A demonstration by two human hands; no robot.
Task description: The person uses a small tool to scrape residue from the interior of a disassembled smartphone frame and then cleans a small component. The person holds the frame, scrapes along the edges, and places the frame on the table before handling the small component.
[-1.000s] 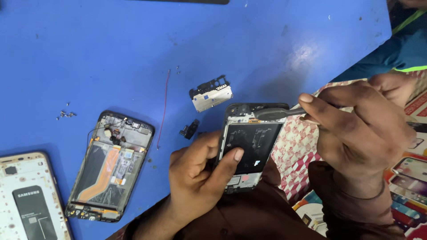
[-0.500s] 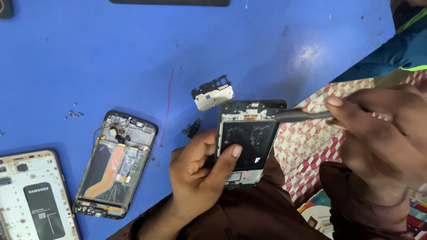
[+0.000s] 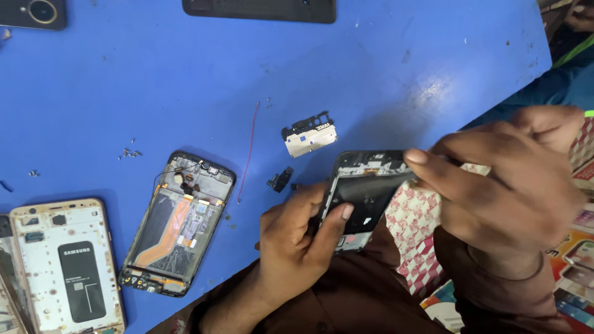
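Left hand [image 3: 297,244] grips a black opened phone frame [image 3: 362,195] at the blue table [image 3: 154,74] edge; right hand [image 3: 501,179] covers its top. Nearby: small silver shield plate [image 3: 309,135], thin red wire [image 3: 249,151], stripped phone chassis with orange flex [image 3: 178,222].

Left hand [image 3: 297,247] is held palm-down with the fingers curled and the thumb pressed inward in a grip. Right hand [image 3: 501,179] is raised just beside it, fingers stretched leftward and bunched, index fingertip foremost. Both wrists are bent; dark sleeves are seen on the forearms.
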